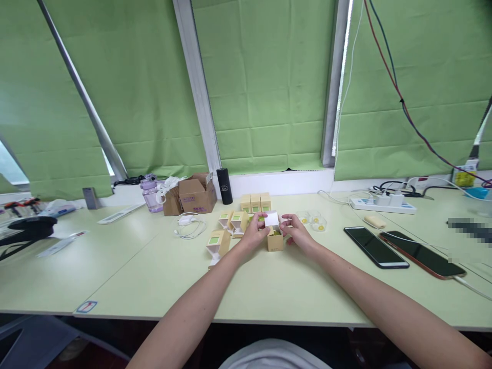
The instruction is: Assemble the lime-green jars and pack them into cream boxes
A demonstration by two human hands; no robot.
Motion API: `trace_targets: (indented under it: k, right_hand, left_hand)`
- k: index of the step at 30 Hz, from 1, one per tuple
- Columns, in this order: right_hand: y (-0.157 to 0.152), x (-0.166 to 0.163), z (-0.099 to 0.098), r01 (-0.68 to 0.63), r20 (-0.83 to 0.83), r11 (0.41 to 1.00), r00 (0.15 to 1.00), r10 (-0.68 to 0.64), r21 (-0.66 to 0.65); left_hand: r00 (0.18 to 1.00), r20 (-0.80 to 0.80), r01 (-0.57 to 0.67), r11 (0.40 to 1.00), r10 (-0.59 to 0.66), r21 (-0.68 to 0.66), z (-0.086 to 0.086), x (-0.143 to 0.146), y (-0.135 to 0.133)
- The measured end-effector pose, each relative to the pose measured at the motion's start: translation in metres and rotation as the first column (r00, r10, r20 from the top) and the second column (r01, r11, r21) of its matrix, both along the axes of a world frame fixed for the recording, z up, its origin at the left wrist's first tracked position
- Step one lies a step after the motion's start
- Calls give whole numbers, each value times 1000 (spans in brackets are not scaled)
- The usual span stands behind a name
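Observation:
A small tan carton point(275, 242) stands on the pale green table point(269, 287) with its white lid flap raised. My left hand point(254, 233) grips the carton's left side, fingers pinched at the flap. My right hand point(295, 231) holds the right side, fingers curled against the top edge. Something green shows inside the opening. Other tan cartons lie close by: an opened one point(218, 244) to the left, two more point(232, 221) behind it, and a row of three closed ones point(255, 202) further back.
Two clear plastic cups point(313, 219) sit right of the hands. Two phones point(375, 247) lie at the right, with a power strip point(382, 204) behind. A brown cardboard box point(196, 195), black tumbler point(225, 186), purple bottle point(151, 195) and white cable point(188, 225) stand at the back left.

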State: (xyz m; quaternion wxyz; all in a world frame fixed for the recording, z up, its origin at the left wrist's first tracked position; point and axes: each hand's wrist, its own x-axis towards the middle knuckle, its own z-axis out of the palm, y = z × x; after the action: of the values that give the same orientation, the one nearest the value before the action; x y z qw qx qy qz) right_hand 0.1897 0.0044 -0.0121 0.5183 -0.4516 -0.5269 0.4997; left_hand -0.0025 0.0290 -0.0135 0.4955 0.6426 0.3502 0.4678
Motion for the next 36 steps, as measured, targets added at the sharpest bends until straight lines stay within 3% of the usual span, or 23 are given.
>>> trace_targets:
  k: [23,36]
  right_hand:
    - [-2,-1,1,-55,93,998,994,55,-3]
    - [0,0,2,-86,120,996,989,85,4]
  left_hand:
    - [997,-58,-44,995,49,85,8,2,-8]
    - [999,-41,-31,996,34,86,3,2,-3]
